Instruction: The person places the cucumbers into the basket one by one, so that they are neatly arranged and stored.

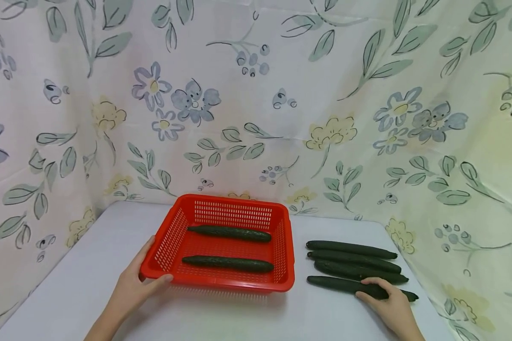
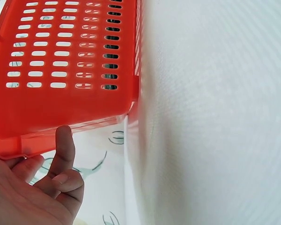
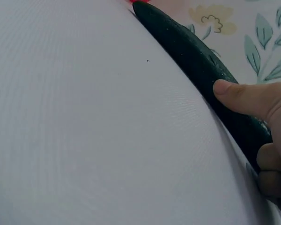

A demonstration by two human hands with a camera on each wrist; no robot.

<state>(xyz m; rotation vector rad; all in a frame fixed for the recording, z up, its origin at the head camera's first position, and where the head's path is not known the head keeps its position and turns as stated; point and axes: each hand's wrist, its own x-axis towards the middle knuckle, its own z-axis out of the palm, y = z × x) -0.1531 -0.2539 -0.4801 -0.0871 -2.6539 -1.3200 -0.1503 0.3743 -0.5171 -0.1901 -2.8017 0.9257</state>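
Observation:
A red plastic basket [image 1: 234, 284] with slotted walls stands on the table, and two dark green cucumbers lie in it, one toward the back [image 1: 230, 233] and one toward the front [image 1: 228, 264]. My left hand [image 1: 130, 284] holds the basket's front left corner, thumb over the rim and fingers along the outer side. In the left wrist view, some fingers [image 2: 65, 150] curl beneath the rim. On the right, my right hand [image 1: 386, 300] grips the nearest cucumber [image 1: 333, 283] around its right half. The right wrist view shows the thumb [image 3: 239, 96] across that cucumber, which lies along the tabletop.
Several more cucumbers [image 1: 354, 259] lie side by side just behind the gripped one, near the right table edge. The white-covered table [image 1: 89, 246] meets a floral cloth [image 1: 239, 94] at the back and on both sides.

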